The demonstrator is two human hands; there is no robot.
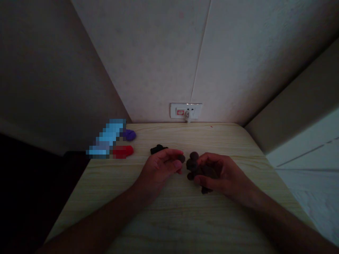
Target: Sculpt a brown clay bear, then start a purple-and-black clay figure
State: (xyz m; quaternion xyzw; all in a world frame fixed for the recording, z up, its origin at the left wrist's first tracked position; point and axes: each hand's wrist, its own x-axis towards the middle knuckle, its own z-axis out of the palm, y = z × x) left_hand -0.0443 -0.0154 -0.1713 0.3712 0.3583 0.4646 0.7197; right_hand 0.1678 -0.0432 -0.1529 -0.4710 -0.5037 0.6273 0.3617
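1 lumpy, dark brown figure [192, 164] in the right hand [227, 176].

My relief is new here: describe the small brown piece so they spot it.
Over the pale wooden table, find the left hand. Its fingertips hold the small brown piece, a single rounded lump, unlike the many-lobed brown figure in the right hand.

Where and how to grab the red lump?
I'd pinch the red lump across its narrow width at the rounded right end, coming from the right. It looks longer side to side, and that end has bare tabletop beside it. Its left end runs into the pixelated area by the blue slab, so contact there can't be judged.
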